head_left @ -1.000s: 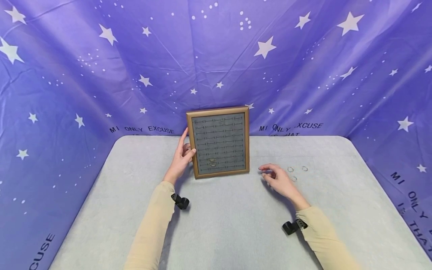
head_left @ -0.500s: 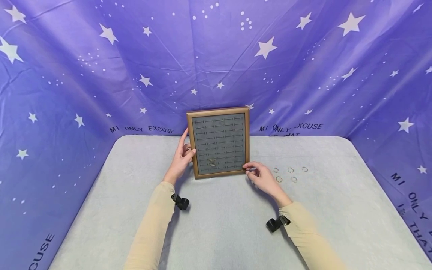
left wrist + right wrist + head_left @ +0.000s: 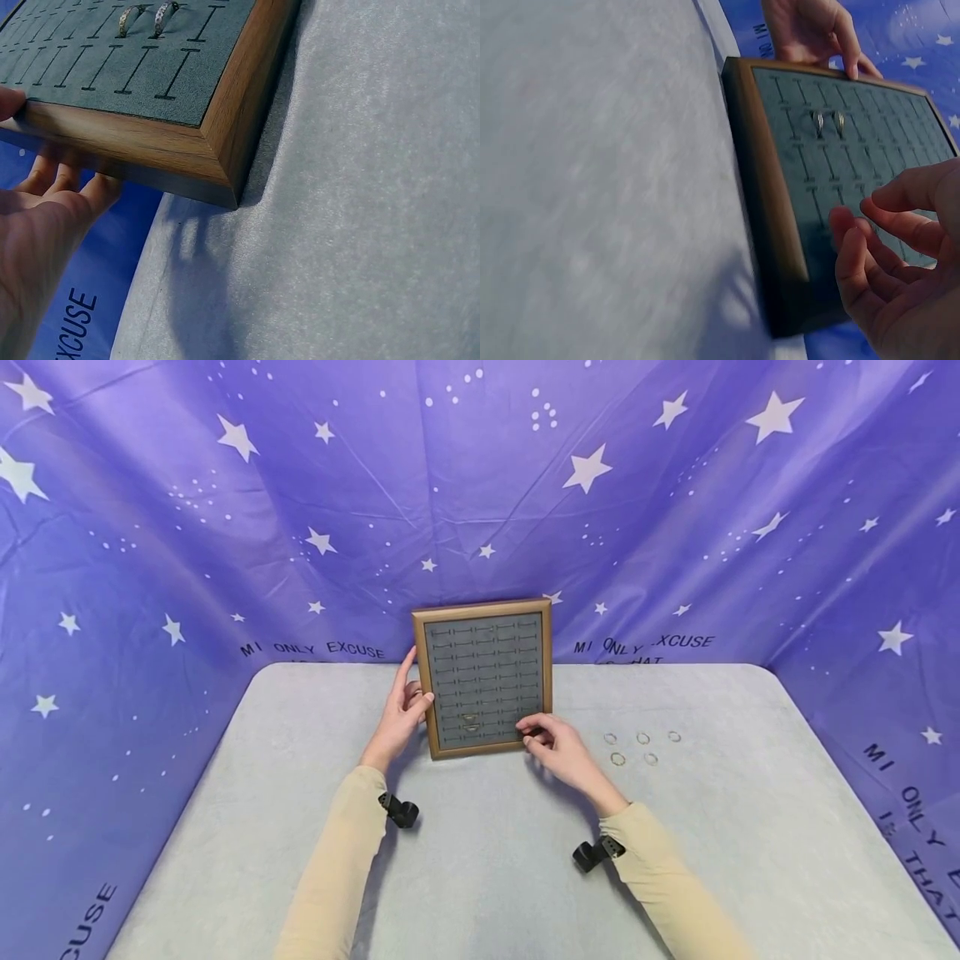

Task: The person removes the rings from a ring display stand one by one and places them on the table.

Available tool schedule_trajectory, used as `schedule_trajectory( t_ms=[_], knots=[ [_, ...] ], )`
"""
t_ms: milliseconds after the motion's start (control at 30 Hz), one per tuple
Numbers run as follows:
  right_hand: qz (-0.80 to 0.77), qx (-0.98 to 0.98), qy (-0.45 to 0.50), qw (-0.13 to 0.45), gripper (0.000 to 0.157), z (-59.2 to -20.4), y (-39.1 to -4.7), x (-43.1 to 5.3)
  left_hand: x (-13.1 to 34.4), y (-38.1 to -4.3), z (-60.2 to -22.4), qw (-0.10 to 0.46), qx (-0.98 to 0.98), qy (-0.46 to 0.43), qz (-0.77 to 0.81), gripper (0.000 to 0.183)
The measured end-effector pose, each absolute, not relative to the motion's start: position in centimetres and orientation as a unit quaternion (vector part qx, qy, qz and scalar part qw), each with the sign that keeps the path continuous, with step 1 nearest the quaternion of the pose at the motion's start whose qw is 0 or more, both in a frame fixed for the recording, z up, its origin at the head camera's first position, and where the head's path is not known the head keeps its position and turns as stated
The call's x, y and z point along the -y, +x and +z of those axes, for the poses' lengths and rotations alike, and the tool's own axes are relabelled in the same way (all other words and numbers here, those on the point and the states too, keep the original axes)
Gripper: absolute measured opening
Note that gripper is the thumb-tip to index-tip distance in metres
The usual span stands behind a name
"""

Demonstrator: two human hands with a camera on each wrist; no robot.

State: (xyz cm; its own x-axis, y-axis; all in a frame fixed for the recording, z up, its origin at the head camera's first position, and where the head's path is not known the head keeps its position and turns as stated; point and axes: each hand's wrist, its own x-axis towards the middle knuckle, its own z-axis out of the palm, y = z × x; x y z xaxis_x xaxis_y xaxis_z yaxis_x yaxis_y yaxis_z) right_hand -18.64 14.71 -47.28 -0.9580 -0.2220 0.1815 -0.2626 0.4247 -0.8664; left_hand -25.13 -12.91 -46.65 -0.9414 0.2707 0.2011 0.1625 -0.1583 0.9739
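Note:
A wood-framed ring display board (image 3: 487,672) with grey slotted padding stands tilted up on the table. My left hand (image 3: 397,714) grips its left edge, thumb on the front and fingers behind, as the left wrist view (image 3: 45,232) also shows. Two rings (image 3: 470,722) sit in slots of its lower rows; the right wrist view shows these rings (image 3: 829,124) side by side. My right hand (image 3: 558,752) is at the board's lower right, thumb and fingertips drawn close together over the slots (image 3: 900,240). I cannot tell whether a ring is between them.
Several loose rings (image 3: 642,738) lie in two short rows on the grey table (image 3: 480,860), right of my right hand. A purple star-printed cloth (image 3: 480,485) hangs behind the table and along both sides. Each wrist wears a small black camera (image 3: 588,856).
My right hand has moved left from beside the loose rings to the front of the board's lower right, uncovering two rings on the table. The left hand keeps holding the board in place.

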Motion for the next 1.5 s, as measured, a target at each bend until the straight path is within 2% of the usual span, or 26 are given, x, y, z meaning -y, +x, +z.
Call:
schedule_trajectory(
  t_ms=[367,800,967,1267,1500],
  knots=[
    [0.479,0.855,0.195,0.039,0.021,-46.6,-19.8,-11.6,13.0,-25.7,-48.2,0.009,-0.655,0.173,0.736,0.077],
    [0.432,0.870,0.218,0.093,0.025,-47.1,-20.3,-8.2,12.9,-25.1,-47.1,0.029,-0.647,0.171,0.743,0.077],
    [0.409,0.884,0.204,0.098,0.020,-47.1,-20.3,-7.4,12.7,-24.5,-45.9,0.021,-0.649,0.181,0.739,0.076],
    [0.408,0.887,0.189,0.103,0.004,-47.2,-20.6,-7.1,12.7,-24.2,-45.9,0.026,-0.648,0.177,0.741,0.076],
    [0.470,0.857,0.188,0.091,0.008,-47.6,-20.7,-7.3,12.7,-24.2,-45.8,0.024,-0.647,0.173,0.742,0.076]
  ],
)
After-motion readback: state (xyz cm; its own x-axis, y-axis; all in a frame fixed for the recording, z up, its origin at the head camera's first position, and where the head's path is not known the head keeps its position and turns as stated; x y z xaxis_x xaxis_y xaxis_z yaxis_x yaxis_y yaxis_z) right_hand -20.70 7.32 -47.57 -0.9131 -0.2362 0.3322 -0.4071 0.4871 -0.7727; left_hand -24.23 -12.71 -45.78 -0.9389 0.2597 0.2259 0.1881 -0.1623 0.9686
